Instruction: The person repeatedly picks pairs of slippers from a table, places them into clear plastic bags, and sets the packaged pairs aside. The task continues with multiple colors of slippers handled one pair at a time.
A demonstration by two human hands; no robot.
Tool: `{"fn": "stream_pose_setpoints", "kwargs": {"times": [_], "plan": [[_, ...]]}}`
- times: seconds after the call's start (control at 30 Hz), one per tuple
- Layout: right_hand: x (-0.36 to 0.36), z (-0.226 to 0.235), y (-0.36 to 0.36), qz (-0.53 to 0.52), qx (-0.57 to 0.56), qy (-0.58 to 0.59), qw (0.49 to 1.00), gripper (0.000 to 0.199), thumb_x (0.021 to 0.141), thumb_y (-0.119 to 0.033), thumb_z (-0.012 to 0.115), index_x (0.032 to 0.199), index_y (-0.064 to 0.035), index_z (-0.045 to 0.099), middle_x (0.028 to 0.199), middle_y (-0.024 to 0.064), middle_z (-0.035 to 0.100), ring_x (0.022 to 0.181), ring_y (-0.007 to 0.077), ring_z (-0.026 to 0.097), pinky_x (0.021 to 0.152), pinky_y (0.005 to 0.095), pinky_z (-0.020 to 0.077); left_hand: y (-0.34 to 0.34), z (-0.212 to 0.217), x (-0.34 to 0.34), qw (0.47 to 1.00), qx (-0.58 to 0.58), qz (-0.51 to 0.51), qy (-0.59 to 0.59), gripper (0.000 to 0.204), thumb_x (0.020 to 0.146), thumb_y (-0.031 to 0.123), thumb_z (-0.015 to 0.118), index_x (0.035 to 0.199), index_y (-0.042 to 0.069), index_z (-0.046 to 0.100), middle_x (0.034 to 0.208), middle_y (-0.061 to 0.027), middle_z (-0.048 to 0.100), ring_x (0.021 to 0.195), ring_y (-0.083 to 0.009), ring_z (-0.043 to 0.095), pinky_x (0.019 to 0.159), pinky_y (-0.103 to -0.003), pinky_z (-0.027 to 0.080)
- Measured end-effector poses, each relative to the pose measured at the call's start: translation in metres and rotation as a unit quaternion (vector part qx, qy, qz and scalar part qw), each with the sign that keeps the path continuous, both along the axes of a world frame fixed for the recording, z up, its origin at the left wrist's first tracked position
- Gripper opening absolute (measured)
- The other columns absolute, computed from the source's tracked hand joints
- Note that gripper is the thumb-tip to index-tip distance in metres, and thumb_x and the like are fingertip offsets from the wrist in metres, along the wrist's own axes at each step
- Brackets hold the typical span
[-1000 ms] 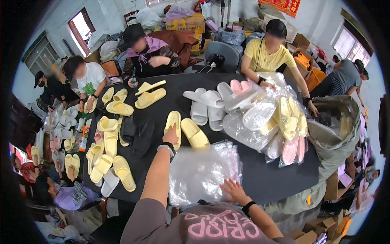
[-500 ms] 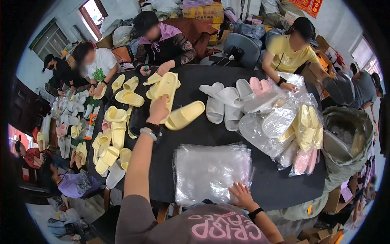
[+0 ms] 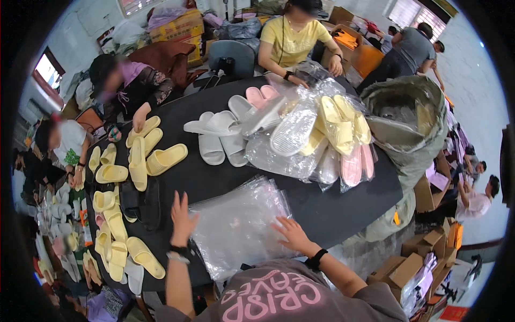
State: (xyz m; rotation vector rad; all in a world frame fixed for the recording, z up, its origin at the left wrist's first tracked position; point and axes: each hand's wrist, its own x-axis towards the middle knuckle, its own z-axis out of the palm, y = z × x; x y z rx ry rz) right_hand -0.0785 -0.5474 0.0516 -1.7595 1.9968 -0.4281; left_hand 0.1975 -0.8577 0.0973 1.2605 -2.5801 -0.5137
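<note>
My left hand [image 3: 183, 221] is empty with its fingers stretched out, at the left edge of a stack of clear plastic bags [image 3: 230, 228]. Fingers spread, my right hand [image 3: 292, 236] lies on the stack's right edge. Beyond my left hand, one yellow slipper [image 3: 138, 166] lies lengthwise and another yellow slipper [image 3: 167, 159] is slanted beside it. A dark pair of slippers [image 3: 142, 204] rests between these and the left-hand group of yellow slippers [image 3: 114, 222]. Across the table, a co-worker's hand [image 3: 141, 117] touches a further yellow slipper [image 3: 145, 130].
Loose grey slippers [image 3: 212, 147] and a heap of bagged slippers [image 3: 295, 129] cover the far right of the black table [image 3: 332, 209]. A large green sack [image 3: 402, 134] stands past its right end. Cardboard boxes [image 3: 399, 273] sit at lower right. Another co-worker [image 3: 292, 43] handles bags opposite.
My left hand has let go of a yellow slipper, which now lies on the table, and has come back to the bag stack. My view has swung to the right.
</note>
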Motion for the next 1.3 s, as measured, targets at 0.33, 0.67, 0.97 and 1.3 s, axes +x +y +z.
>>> {"fn": "stream_pose_setpoints", "kwargs": {"times": [0.33, 0.67, 0.97, 1.3], "plan": [[0.003, -0.073, -0.001, -0.224, 0.045, -0.13, 0.965, 0.091, 0.078, -0.04, 0.067, 0.141, 0.0057, 0.02, 0.138, 0.0281, 0.034, 0.127, 0.0422, 0.035, 0.105, 0.0479, 0.0299, 0.167, -0.127, 0.073, 0.881, 0.296, 0.324, 0.175, 0.094, 0.079, 0.035, 0.07, 0.141, -0.011, 0.017, 0.145, -0.0268, 0.024, 0.136, -0.0336, 0.025, 0.112, -0.039, 0.02], [-0.096, 0.057, -0.066, -0.128, -0.257, -0.01, 0.958, 0.021, 0.072, -0.003, 0.066, 0.092, -0.0065, 0.06, 0.086, 0.0124, 0.059, 0.081, 0.0314, 0.058, 0.071, 0.0402, 0.047, 0.186, -0.08, 0.057, 0.98, 0.101, 0.136, -0.109, 0.098, 0.07, 0.046, 0.072, 0.145, 0.008, 0.023, 0.151, -0.0184, 0.016, 0.139, -0.035, 0.015, 0.109, -0.056, 0.014], [-0.208, 0.089, -0.141, -0.128, -0.181, 0.248, 0.943, 0.082, 0.067, -0.005, 0.07, 0.14, -0.0186, 0.036, 0.144, 0.0086, 0.034, 0.131, 0.0302, 0.034, 0.103, 0.0427, 0.0337, 0.215, -0.069, 0.047, 0.974, 0.129, -0.013, -0.185, 0.096, 0.062, 0.057, 0.074, 0.143, 0.024, 0.033, 0.149, -0.0157, 0.023, 0.136, -0.0419, 0.02, 0.104, -0.064, 0.019], [-0.194, 0.098, -0.176, -0.09, -0.267, 0.26, 0.923, 0.062, 0.067, -0.002, 0.068, 0.125, -0.0185, 0.053, 0.125, 0.0055, 0.053, 0.124, 0.0261, 0.043, 0.105, 0.0459, 0.0286, 0.219, -0.094, 0.065, 0.981, 0.11, 0.005, -0.161, 0.091, 0.066, 0.051, 0.075, 0.142, 0.028, 0.031, 0.152, -0.0143, 0.017, 0.138, -0.0438, 0.014, 0.103, -0.069, 0.015]]}}
